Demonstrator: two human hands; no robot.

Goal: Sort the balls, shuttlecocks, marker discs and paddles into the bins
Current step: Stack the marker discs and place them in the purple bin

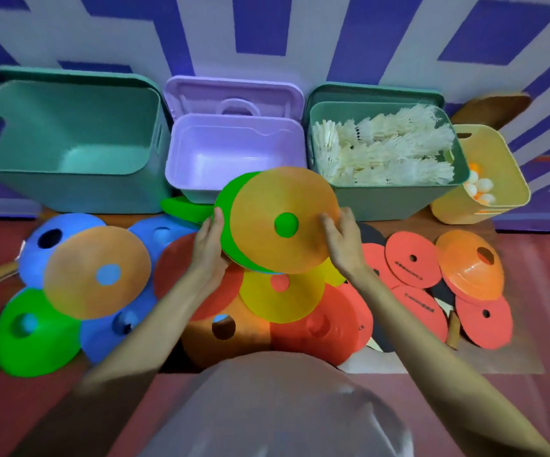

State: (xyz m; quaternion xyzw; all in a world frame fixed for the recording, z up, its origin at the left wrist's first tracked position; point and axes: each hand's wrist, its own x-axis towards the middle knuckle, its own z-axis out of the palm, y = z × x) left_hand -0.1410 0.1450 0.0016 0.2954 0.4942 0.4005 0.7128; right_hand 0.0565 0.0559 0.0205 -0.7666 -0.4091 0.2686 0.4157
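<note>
— Above the floor pile, what's raised?
— I have a flat orange marker disc (283,222), thin and flexible-looking, with a round centre hole, stacked on a green disc (230,222). Left hand (209,244) curls round the green rim; right hand (341,240) pinches the orange edge. Both discs sit just in front of the smooth lilac plastic bin (234,189), lid propped open.
— Other bins?
— Large teal tub (36,179), left. Smaller teal tub (398,199) packed with feathery white shuttlecocks (382,150). Yellow tub (511,179) holding small white and orange balls (479,189).
— Floor?
— Overlapping discs: blue, green, orange, yellow. Coral-red flat discs (413,263) to the right, and one glossy domed orange cone (469,265) lying inverted.
</note>
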